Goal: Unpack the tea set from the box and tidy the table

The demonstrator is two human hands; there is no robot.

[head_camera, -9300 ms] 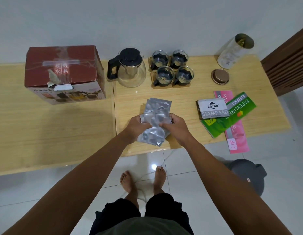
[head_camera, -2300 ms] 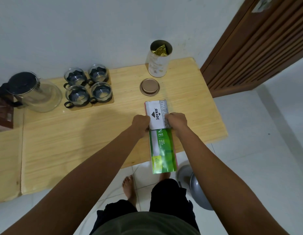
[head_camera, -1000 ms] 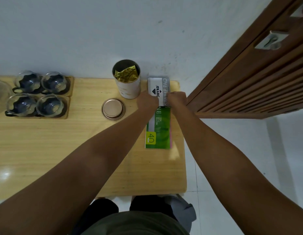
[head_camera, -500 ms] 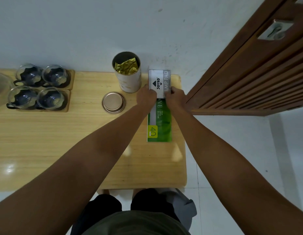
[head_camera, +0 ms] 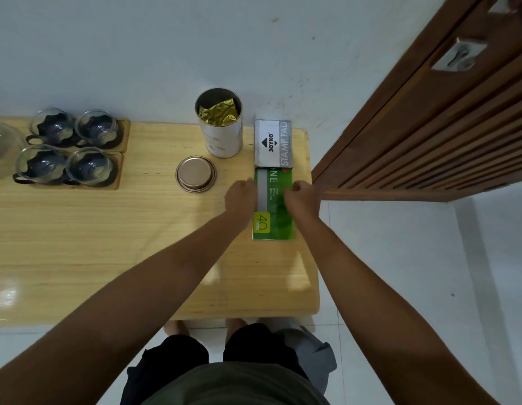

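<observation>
A green paper pack (head_camera: 278, 217) lies flat at the table's far right end, with a grey stamp pad box (head_camera: 272, 143) on its far end by the wall. My left hand (head_camera: 240, 195) holds the pack's left edge with curled fingers. My right hand (head_camera: 302, 195) holds its right edge, partly covering it. Several glass cups (head_camera: 68, 149) in dark holders stand on wooden coasters at the left. The glass teapot (head_camera: 1, 147) is cut off at the left frame edge.
An open white tin (head_camera: 221, 127) with a gold foil bag inside stands by the wall, left of the stamp pad. Its round metal lid (head_camera: 196, 173) lies in front of it. A wooden door (head_camera: 423, 121) stands close to the wooden table's (head_camera: 107, 244) right end.
Both hands have let go of the stamp pad box and slid back toward me onto the sides of the green pack. The stack itself has stayed in the corner.
</observation>
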